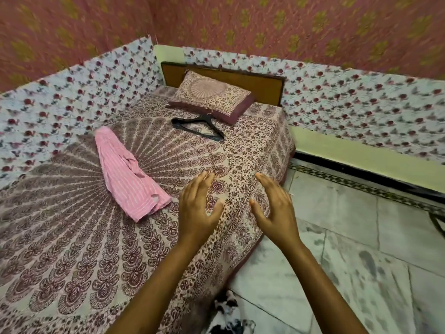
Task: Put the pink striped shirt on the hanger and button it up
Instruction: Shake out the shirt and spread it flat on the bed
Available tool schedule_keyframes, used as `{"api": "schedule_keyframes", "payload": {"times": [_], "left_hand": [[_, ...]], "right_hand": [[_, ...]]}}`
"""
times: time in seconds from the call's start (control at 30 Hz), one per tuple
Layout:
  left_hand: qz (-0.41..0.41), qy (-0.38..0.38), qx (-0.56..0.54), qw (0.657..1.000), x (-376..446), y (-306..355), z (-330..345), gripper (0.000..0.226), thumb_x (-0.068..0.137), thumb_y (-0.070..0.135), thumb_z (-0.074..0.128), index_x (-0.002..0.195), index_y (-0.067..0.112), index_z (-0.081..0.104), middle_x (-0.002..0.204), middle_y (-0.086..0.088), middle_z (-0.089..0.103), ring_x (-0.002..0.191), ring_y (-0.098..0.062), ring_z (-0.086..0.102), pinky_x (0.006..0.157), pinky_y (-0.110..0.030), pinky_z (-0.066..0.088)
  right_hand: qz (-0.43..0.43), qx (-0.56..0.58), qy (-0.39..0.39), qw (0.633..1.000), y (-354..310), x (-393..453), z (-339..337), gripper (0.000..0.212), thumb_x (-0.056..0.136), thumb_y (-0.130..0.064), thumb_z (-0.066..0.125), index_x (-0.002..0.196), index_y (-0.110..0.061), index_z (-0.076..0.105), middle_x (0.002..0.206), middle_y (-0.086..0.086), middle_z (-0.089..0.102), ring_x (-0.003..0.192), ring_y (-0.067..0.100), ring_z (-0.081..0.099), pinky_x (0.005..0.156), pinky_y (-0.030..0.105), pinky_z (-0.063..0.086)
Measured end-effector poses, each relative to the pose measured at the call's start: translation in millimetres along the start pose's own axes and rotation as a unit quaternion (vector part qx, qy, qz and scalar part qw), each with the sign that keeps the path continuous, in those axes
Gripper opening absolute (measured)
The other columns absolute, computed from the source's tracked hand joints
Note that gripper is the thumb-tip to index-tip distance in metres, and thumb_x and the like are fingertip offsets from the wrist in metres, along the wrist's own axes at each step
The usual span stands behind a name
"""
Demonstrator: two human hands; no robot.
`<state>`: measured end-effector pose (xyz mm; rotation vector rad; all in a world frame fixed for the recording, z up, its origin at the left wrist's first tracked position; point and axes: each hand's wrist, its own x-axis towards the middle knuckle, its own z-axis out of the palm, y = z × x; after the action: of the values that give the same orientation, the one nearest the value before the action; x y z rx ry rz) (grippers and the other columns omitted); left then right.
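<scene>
A bed (72, 237) covered with a maroon-and-cream printed bedspread fills most of the view. The pink striped shirt (127, 174) is laid bunched in a long roll on the bedspread, left of centre. The black hanger (199, 127) is lain flat further up the bed, well apart from the shirt and just in front of a patterned pillow (212, 95), which is propped against a wooden headboard (260, 85). The bed is bordered by floral fabric panels (72, 100) in white and red, and a pink wall (216, 20) with yellow motifs is seen above them. A marbled tile floor (349, 261) is seen to the right of the bed.

The left hand (197, 208) and the right hand (277, 208) are held above the bed's near edge, fingers spread and relaxed, palms turned toward each other; nothing is grasped by either. Both are kept apart from the shirt, the left being nearer to it.
</scene>
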<state>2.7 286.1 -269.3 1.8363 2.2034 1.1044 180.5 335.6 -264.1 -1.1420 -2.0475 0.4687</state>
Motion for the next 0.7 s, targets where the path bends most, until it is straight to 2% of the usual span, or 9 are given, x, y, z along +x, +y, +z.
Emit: {"api": "schedule_keyframes", "payload": {"times": [0.17,0.3,0.4,0.47,0.57,0.63,0.7], "left_hand": [[-0.055,-0.002,0.015,0.998,68.0,-50.6,30.0,0.06,0.084,0.046,0.039,0.14,0.028,0.03,0.148,0.002,0.033,0.134,-0.016,0.032,0.108,-0.052,0.031],[-0.098,-0.006,0.024,0.995,112.5,-88.5,40.7,0.062,0.083,0.05,0.036,0.14,0.029,0.032,0.149,0.0,0.033,0.136,-0.019,0.032,0.112,-0.05,0.026],[-0.13,-0.004,0.038,0.991,146.3,-118.3,43.2,0.061,0.083,0.051,0.036,0.14,0.029,0.032,0.148,-0.003,0.036,0.136,-0.022,0.032,0.114,-0.05,0.023],[-0.147,0.004,0.035,0.988,166.5,-132.5,41.9,0.061,0.083,0.051,0.037,0.138,0.025,0.036,0.145,-0.004,0.039,0.133,-0.022,0.036,0.113,-0.048,0.025],[-0.17,0.026,0.032,0.985,190.1,-153.5,36.0,0.063,0.082,0.05,0.038,0.139,0.024,0.038,0.145,-0.004,0.04,0.133,-0.022,0.036,0.112,-0.04,0.022],[-0.201,0.036,0.04,0.978,202.8,-171.1,31.8,0.066,0.08,0.051,0.036,0.139,0.022,0.037,0.146,-0.006,0.039,0.134,-0.023,0.034,0.112,-0.038,0.02],[-0.24,0.05,0.047,0.968,214.9,-192.4,26.9,0.068,0.079,0.053,0.034,0.139,0.021,0.038,0.146,-0.007,0.039,0.134,-0.025,0.033,0.113,-0.041,0.022]], "right_hand": [[-0.005,0.002,-0.042,0.999,24.0,78.3,46.8,0.056,0.085,-0.028,0.055,0.138,-0.023,0.037,0.136,0.0,0.05,0.121,0.005,0.035,0.106,0.036,0.027],[0.01,0.014,-0.073,0.997,35.4,134.3,84.0,0.052,0.087,-0.029,0.053,0.136,-0.02,0.041,0.135,0.002,0.052,0.121,0.007,0.04,0.106,0.046,0.036],[0.018,0.028,-0.124,0.992,40.0,172.8,115.4,0.053,0.087,-0.037,0.046,0.137,-0.02,0.04,0.136,0.003,0.051,0.125,0.016,0.044,0.104,0.046,0.039],[0.033,0.043,-0.15,0.987,41.9,197.3,137.1,0.053,0.087,-0.035,0.048,0.138,-0.021,0.039,0.136,0.003,0.05,0.125,0.016,0.044,0.104,0.046,0.039],[0.038,0.049,-0.196,0.979,38.0,233.4,168.8,0.057,0.088,-0.042,0.045,0.141,-0.024,0.034,0.143,0.0,0.041,0.131,0.014,0.036,0.111,0.04,0.029],[0.045,0.051,-0.235,0.97,36.1,256.5,192.0,0.055,0.092,-0.037,0.049,0.142,-0.025,0.03,0.148,0.001,0.035,0.135,0.015,0.029,0.111,0.036,0.021],[0.049,0.064,-0.27,0.959,35.3,279.4,218.8,0.056,0.092,-0.031,0.053,0.142,-0.026,0.029,0.148,0.004,0.034,0.137,0.02,0.028,0.113,0.043,0.023]]}}
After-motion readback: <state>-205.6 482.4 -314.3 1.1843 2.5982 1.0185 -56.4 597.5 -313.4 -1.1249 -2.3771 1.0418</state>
